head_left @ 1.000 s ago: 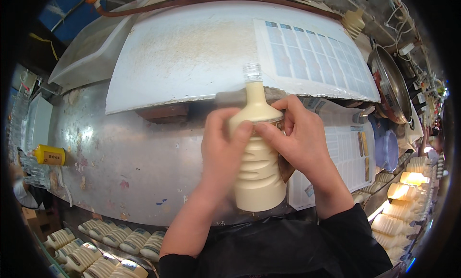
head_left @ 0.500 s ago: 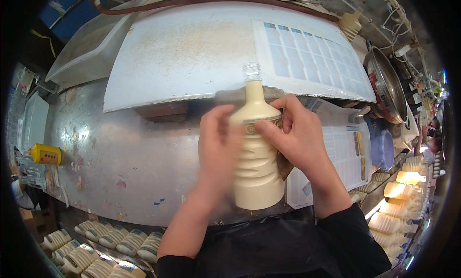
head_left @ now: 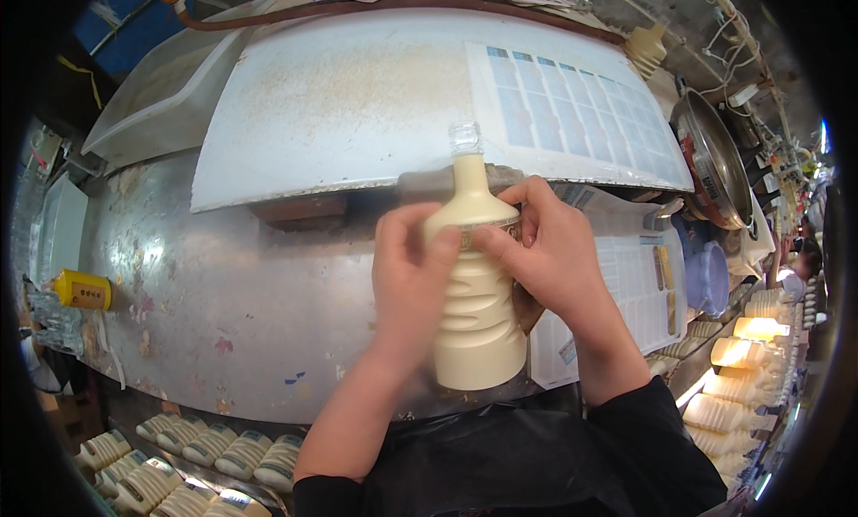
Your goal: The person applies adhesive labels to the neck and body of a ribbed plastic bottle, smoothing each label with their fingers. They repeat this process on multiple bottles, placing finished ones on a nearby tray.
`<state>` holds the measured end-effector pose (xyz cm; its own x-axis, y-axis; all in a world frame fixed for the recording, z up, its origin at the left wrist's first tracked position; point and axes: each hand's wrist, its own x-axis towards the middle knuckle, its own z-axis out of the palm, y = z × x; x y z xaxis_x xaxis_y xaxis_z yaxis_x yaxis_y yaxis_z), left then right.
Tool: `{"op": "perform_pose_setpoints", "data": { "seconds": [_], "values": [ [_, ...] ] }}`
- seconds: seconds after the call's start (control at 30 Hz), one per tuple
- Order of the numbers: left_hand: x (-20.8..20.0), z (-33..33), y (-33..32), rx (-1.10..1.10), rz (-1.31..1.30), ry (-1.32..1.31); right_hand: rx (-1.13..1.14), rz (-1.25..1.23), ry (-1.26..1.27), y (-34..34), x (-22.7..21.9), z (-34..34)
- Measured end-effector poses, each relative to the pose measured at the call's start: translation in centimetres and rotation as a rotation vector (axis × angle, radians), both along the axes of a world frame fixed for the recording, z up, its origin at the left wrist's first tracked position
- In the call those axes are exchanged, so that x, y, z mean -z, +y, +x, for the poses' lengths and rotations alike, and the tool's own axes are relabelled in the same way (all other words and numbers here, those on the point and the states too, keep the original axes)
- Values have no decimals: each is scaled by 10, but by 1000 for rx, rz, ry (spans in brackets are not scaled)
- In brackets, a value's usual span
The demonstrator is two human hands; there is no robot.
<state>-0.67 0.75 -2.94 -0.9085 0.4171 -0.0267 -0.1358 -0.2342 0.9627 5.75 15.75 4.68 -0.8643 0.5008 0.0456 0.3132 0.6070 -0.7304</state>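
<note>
A cream-coloured bottle (head_left: 479, 338) with wavy ridges and a clear threaded neck stands in front of me, its neck pointing away. Around its upper body runs a narrow patterned label band (head_left: 492, 229). My left hand (head_left: 409, 271) is closed on the bottle's left side, its thumb on the band and its other fingers mostly hidden. From the other side my right hand (head_left: 556, 258) grips the bottle, with the thumb pressed on the band and the index finger bent at the shoulder. A brown block-like support shows partly behind the bottle.
A raised white board (head_left: 340, 97) carries a sheet of blue labels (head_left: 563, 97). Another label sheet (head_left: 617, 294) lies at right, near a purple tub (head_left: 708, 280) and a metal pan (head_left: 715, 159). A yellow bottle (head_left: 82, 289) lies at far left. Rows of cream bottles (head_left: 246, 454) line both lower sides.
My left hand, blurred before, has settled against the bottle with its thumb on the label band. The right hand keeps its grip. The bottle looks turned slightly.
</note>
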Motion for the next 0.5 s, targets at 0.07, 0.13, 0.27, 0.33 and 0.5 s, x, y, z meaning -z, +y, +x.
{"op": "perform_pose_setpoints", "data": {
  "seconds": [0.07, 0.13, 0.27, 0.33, 0.5],
  "values": [
    [-1, 0, 1, -3, 6, -6, 22, 55, -3, -4, 1, 0],
    [-5, 1, 1, -1, 23, -30, 29, 38, -20, -5, -2, -1],
    [-4, 1, 1, -4, 25, -30, 29, 42, -37, -6, -2, -1],
    [-4, 1, 0, -3, 32, -32, 6, -20, -37, -4, -4, 0],
    [-9, -3, -5, 12, -32, -26, -36, -296, 7, 13, 6, 3]
  ]
}}
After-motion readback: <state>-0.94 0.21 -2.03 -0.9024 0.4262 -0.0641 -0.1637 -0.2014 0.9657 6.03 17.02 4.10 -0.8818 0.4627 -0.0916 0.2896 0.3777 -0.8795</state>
